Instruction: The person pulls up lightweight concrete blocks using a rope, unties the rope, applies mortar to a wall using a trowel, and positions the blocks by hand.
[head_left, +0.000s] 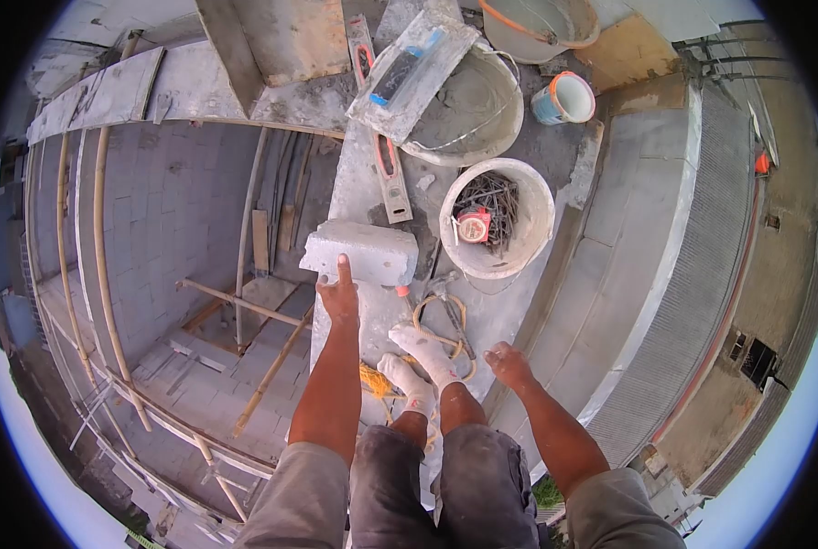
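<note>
My left hand [339,295] is at the near face of a pale, rough-edged block [363,252], its index finger stretched out against it. My right hand [508,362] hangs in the air to the right of my feet, its fingers curled; whether it holds anything is too small to tell. Beyond the block lies a red and grey spirit level [390,174]. To the block's right stands a white bucket [539,233] of nails with a red tape measure [473,225] on them. A hammer-like tool [447,306] and a yellowish rope [465,320] lie near my feet.
A float [413,73] rests across a large bucket of wet mortar [516,105]. A small white and orange bucket [574,97] stands right of it. On the left the ledge drops off beside bamboo poles [107,274]; a lower ledge [610,274] runs along the right.
</note>
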Motion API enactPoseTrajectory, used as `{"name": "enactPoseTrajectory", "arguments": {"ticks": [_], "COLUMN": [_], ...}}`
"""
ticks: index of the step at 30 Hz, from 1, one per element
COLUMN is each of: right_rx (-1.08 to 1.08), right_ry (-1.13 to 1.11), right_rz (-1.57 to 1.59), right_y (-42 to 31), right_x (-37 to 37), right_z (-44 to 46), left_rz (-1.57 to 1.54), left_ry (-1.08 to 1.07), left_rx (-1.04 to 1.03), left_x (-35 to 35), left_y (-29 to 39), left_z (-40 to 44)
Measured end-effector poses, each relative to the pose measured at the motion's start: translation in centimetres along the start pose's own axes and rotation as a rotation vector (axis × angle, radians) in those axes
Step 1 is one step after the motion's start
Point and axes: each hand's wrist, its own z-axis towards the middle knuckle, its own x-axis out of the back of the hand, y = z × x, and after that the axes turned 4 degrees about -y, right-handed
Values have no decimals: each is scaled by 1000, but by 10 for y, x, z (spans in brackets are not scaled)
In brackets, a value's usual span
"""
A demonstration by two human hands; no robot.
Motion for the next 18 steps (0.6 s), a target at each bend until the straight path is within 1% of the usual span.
{"name": "enactPoseTrajectory", "arguments": {"ticks": [3,5,7,8,11,13,16,17,18], "right_rx": [27,39,41,9,80,61,25,6,87], "right_ry": [-27,-54,-92,-137,-167,-207,-241,-251,-212], "right_rz": [-19,-46,-77,-70,-136,-164,-189,-198,-301], "right_y": [-10,-27,-50,-54,-55,-59,-71,-71,-54], "right_x": [-2,3,13,11,4,5,10,13,6], "right_z": [-3,-12,-37,-43,-68,-86,-102,-109,-102], "left_rz": [230,367,397,398,423,394,322,266,209], "left_ry": [38,65,89,77,-3,-13,-17,-21,-25], "left_rx": [-193,-248,-233,-194,-106,-102,-46,-73,-94], "left_x": [36,63,95,112,162,189,211,213,214], "left_y": [-14,2,-11,-20,-57,-85,-109,-117,-132], "left_z": [-2,-34,-45,-49,-49,-57,-87,-90,-89]}}
